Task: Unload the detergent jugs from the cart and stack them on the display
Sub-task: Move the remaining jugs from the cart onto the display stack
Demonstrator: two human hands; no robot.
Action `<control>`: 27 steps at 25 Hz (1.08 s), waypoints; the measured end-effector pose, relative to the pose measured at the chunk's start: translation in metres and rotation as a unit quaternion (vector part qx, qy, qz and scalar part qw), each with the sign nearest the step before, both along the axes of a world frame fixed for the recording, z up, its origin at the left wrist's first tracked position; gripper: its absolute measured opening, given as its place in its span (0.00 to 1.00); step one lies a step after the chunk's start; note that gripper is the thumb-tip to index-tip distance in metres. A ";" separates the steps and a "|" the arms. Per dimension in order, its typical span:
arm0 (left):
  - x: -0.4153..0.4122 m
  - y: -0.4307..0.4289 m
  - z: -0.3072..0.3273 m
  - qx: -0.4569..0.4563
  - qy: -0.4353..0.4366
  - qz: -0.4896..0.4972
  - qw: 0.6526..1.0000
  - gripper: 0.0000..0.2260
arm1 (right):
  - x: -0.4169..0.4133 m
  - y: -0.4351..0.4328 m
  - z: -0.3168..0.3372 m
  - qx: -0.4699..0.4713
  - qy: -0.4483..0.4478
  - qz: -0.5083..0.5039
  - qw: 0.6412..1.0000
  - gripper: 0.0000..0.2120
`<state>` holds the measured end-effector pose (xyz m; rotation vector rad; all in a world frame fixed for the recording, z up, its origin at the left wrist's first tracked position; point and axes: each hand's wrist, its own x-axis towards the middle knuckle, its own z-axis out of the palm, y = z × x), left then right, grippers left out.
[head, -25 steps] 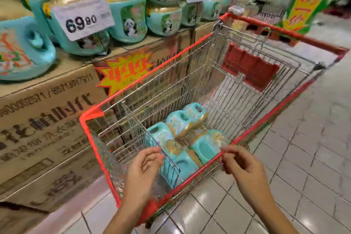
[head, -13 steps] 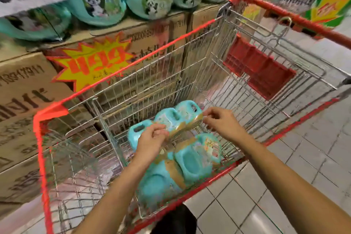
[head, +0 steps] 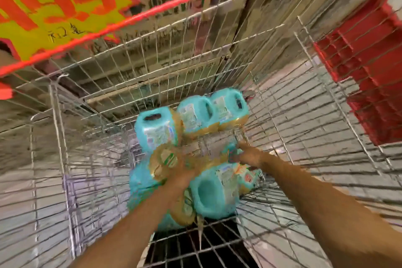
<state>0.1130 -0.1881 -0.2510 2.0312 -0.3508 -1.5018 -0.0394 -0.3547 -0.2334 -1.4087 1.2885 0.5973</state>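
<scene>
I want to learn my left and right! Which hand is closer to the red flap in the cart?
Right. The right hand is over the jugs on the side of the red flap; the left hand is on the jugs farther from it.

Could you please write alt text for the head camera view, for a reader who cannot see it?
A person's left hand and right hand reach down into a red-rimmed wire cart, at teal detergent jugs lying on its floor; motion blur hides any grip. A yellow and red starburst sign shows beyond the rim.
</scene>
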 end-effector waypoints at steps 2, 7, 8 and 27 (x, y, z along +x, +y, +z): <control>-0.006 -0.003 -0.026 0.048 -0.049 -0.076 0.995 0.28 | -0.004 0.012 -0.035 0.138 -0.045 -0.091 0.985 0.35; -0.010 -0.014 -0.059 0.128 -0.131 -0.279 0.943 0.27 | -0.014 0.042 -0.088 0.178 -0.054 -0.017 0.982 0.51; -0.010 -0.014 -0.063 0.117 -0.130 -0.272 0.946 0.28 | -0.015 0.043 -0.092 0.137 -0.049 -0.017 0.989 0.52; -0.076 -0.062 -0.068 0.007 0.156 0.199 0.967 0.37 | -0.045 -0.008 -0.057 0.122 -0.059 -0.180 0.974 0.12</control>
